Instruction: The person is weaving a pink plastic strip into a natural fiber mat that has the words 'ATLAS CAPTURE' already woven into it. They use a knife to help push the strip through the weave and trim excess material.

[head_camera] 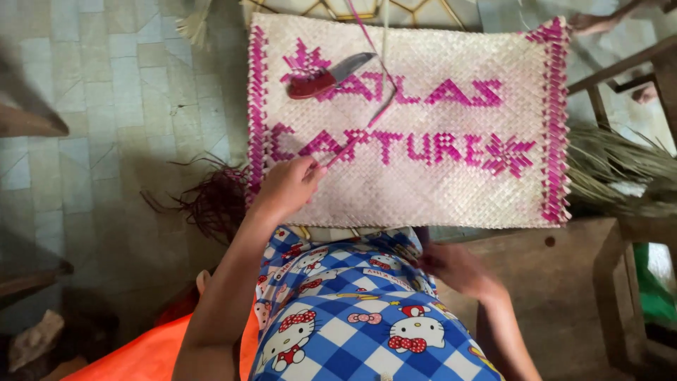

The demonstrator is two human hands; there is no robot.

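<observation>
A pale woven mat [423,190] with pink woven lettering and pink side borders lies in front of me. My left hand [289,185] rests on its near left part, pinching a pink strip [374,116] that runs up and away across the mat. A knife with a red handle [326,77] lies on the mat's upper left. My right hand [458,269] is below the mat's near edge, above my lap, blurred; whether it holds anything is unclear. My lap is covered with blue checked cloth [352,317].
A dark tangle of strips [211,201] lies on the tiled floor [106,106] left of the mat. Dry green leaves [613,173] are piled to the right beside a wooden frame [620,70]. Orange cloth [141,356] is at lower left.
</observation>
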